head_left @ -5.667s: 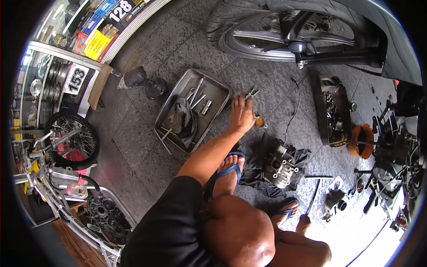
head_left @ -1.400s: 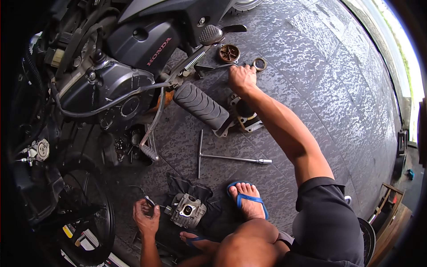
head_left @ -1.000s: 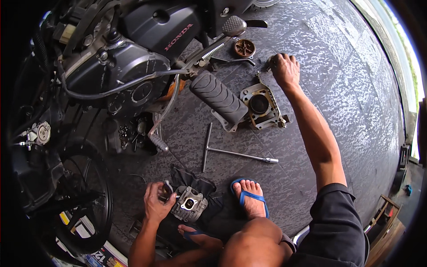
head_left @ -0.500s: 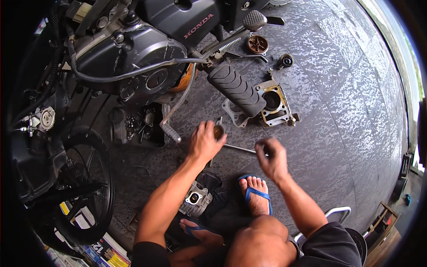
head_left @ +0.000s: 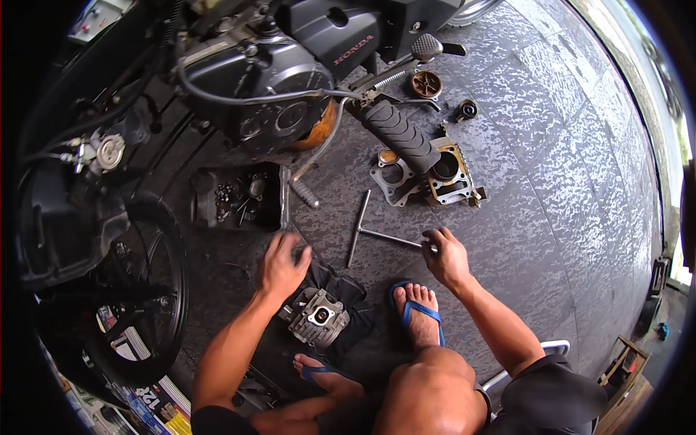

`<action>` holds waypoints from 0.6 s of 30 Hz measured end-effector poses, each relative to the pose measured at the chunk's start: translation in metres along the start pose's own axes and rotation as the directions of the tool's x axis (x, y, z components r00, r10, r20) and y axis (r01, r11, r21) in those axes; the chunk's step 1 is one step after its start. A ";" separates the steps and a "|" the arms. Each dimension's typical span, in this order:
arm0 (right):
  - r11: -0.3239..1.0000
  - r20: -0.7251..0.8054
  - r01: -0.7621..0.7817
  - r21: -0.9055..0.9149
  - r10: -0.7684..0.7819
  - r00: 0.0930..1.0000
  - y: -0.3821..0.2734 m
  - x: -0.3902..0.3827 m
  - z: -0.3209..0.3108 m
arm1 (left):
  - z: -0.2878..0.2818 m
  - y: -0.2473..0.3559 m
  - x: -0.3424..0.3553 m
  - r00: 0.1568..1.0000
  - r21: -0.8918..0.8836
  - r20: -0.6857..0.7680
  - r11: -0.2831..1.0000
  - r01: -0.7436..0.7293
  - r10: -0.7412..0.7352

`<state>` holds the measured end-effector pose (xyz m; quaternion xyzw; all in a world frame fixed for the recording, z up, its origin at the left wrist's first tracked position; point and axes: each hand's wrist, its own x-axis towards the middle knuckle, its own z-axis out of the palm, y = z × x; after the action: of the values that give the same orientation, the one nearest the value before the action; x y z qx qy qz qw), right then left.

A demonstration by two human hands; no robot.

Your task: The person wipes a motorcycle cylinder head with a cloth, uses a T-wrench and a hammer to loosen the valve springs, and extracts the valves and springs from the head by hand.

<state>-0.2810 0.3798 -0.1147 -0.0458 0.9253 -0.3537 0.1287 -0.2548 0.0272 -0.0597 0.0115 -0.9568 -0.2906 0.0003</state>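
Observation:
My right hand (head_left: 447,259) is closed round the end of a steel T-handle wrench (head_left: 395,237), whose crossbar lies toward the middle of the floor. My left hand (head_left: 283,270) is over the floor, fingers curled loosely and thumb apart, with nothing visible in it. Just below it, an engine cylinder head (head_left: 317,317) rests on a black cloth (head_left: 353,288). Farther off sit a cylinder block (head_left: 457,187) and a flat metal gasket (head_left: 395,190), partly under the motorcycle's rubber footpeg (head_left: 400,134). A small round brownish part (head_left: 388,156) is at the gasket's far edge.
A motorcycle engine (head_left: 261,80) stands at the far left, with a dark bin (head_left: 239,199) of bolts before it. A round cover (head_left: 425,85) and a small black part (head_left: 467,110) lie beyond the block. A wheel (head_left: 174,290) stands left; my sandalled foot (head_left: 419,312) is near the wrench.
My left hand has moved left and nearer, away from the wrench's crossbar. The round part it held is no longer in it; a similar one shows by the gasket. My right hand stays at the wrench.

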 end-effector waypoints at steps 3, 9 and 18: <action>0.984 0.000 0.152 -0.092 -0.153 0.988 -0.019 0.045 0.024 | -0.032 -0.024 -0.082 0.982 0.096 0.083 0.982 0.163 -0.171; 0.930 -0.032 0.185 -0.317 -0.206 0.978 -0.038 0.113 0.064 | -0.060 -0.037 -0.248 0.837 0.208 -0.018 0.817 0.538 -0.547; 0.886 0.049 0.151 -0.439 -0.144 0.988 -0.053 0.115 0.077 | 0.022 -0.064 -0.452 0.534 0.014 -0.012 0.534 0.845 -0.845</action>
<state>-0.3709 0.2706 -0.1583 -0.1466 0.9742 -0.1432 0.0946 0.1980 -0.0036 -0.1108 0.4724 -0.8349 -0.2461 -0.1384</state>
